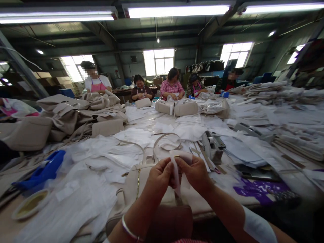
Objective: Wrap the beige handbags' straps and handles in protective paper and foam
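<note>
My left hand (162, 172) is closed, thumb and fingers pinching a thin white wrapping strip (175, 170) that hangs down between my hands. My right hand (194, 172) is closed on the same strip from the other side. A small gold-coloured metal piece (176, 156) shows at the top of my fingers, beside a pale wide piece of wrapping (186, 156). Below and left of my hands lies a beige handbag (131, 180) with a gold chain zip pull (138, 182). Its long strap (158, 139) loops on the table beyond. My fingers partly hide what the strip goes around.
White wrapping sheets (101, 168) cover much of the table. Beige bags (68, 114) pile up at left. A blue tape dispenser (43, 172) and a round dish (31, 204) lie front left; a grey metal holder (212, 146) stands right. Several co-workers (172, 86) sit or stand opposite.
</note>
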A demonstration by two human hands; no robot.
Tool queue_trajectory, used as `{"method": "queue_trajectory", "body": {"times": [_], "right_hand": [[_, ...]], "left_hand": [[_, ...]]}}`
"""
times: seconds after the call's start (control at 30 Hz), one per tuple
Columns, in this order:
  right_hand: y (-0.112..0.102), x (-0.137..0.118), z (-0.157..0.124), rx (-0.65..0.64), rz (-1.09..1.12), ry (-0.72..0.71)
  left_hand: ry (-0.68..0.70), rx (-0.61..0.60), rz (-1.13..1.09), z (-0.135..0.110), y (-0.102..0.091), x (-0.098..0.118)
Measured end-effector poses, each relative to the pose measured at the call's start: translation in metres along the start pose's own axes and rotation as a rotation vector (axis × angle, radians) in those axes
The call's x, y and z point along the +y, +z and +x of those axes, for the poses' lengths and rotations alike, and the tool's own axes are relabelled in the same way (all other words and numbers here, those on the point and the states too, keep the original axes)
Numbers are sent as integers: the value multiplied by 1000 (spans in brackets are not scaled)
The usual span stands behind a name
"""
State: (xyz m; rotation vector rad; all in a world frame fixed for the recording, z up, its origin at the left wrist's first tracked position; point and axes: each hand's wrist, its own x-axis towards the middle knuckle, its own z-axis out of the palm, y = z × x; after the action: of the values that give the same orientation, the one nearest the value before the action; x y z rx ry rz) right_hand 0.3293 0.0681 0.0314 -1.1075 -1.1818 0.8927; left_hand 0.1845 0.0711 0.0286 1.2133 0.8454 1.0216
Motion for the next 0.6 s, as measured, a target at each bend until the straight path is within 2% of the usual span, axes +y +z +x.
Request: {"method": "queue_trajectory", "body": {"times": [0.13, 0.23, 0.33, 0.43, 0.53, 0.6], "right_hand": [[3, 6, -4, -37, 59, 6], [5, 15, -8, -23, 80, 17], [7, 21, -12, 6, 61, -6], [6, 21, -13, -3, -89, -170], [0, 15, -9, -88, -320, -357], [-7, 12, -7, -144, -422, -386]], "left_hand": [[-15, -122, 146, 2, -3, 4], [102, -78, 364, -1, -3, 7], [121, -83, 399, -4, 0, 8], [47, -94, 351, -6, 3, 6], [48, -86, 341, -6, 2, 3], [48, -102, 328, -6, 0, 2]]}}
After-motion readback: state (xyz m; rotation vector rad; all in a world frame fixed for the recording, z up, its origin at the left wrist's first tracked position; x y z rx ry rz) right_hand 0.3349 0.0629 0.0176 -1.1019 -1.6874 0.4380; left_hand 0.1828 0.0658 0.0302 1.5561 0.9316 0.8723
